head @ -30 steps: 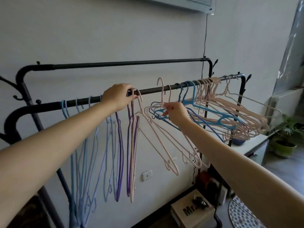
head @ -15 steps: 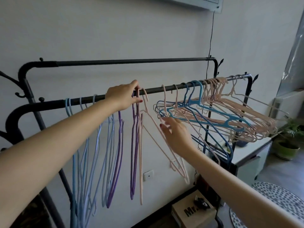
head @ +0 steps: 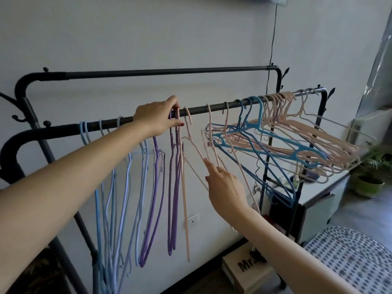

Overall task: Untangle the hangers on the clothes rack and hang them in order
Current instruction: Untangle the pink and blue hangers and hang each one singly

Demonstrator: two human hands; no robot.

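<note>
- Clothes rack [head: 212, 108]: black metal, two horizontal rails; the hangers sit on the nearer, lower rail.
- Sorted hangers [head: 127, 187]: light blue, lilac and purple, hanging straight down along the rail's left half.
- Pink hanger [head: 184, 187]: hangs straight, just right of the purple ones.
- Tangled hangers [head: 286, 143]: pink and blue, interlocked, splayed out sideways at the rail's right end.
- Left hand [head: 158, 117]: on the rail, fingers curled round the hooks of the purple and pink hangers.
- Right hand [head: 224, 185]: below the rail, fingers pinching the thin arm of a loose pink hanger [head: 198, 149] at the tangle's left edge.
- Cardboard box [head: 244, 270]: on the floor, marked "Mr."
- Potted plant [head: 371, 177]: far right.
</note>
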